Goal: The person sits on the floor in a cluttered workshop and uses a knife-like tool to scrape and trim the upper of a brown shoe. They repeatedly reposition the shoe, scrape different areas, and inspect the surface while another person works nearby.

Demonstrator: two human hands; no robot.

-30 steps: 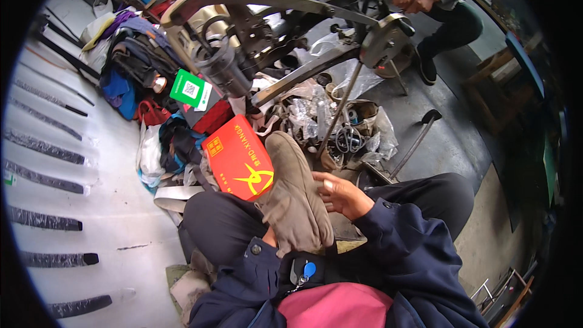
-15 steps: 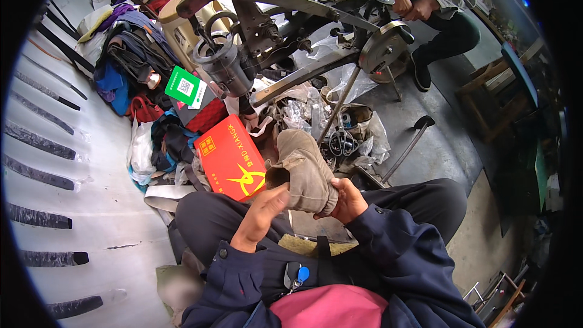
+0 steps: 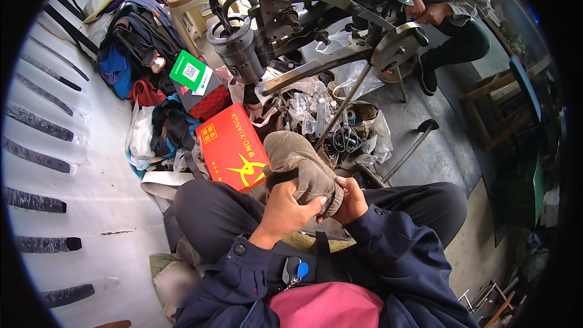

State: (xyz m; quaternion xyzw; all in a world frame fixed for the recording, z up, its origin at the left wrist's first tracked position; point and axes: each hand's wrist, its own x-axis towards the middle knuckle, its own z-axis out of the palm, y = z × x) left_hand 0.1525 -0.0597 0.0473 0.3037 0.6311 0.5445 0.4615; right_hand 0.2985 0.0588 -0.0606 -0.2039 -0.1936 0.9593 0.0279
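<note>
Over my lap I hold a soft grey-brown shoe that looks like suede, its rounded end tilted up and away to the left. My left hand is closed on its near left side beside a dark opening, thumb across the material; the other fingertips are partly hidden by the shoe. Pinching the right edge of the shoe, my right hand has its thumb on top and its fingers underneath.
Ahead stands a hand-cranked sewing machine with a metal wheel. A red box lies left of the shoe, near a green card and piled bags. Another person's hands are at the far right. A metal rod leans nearby.
My left hand has moved right and up and now closes on the shoe beside its opening. The shoe has turned slightly, its rounded end shifting left. The view has shifted slightly.
</note>
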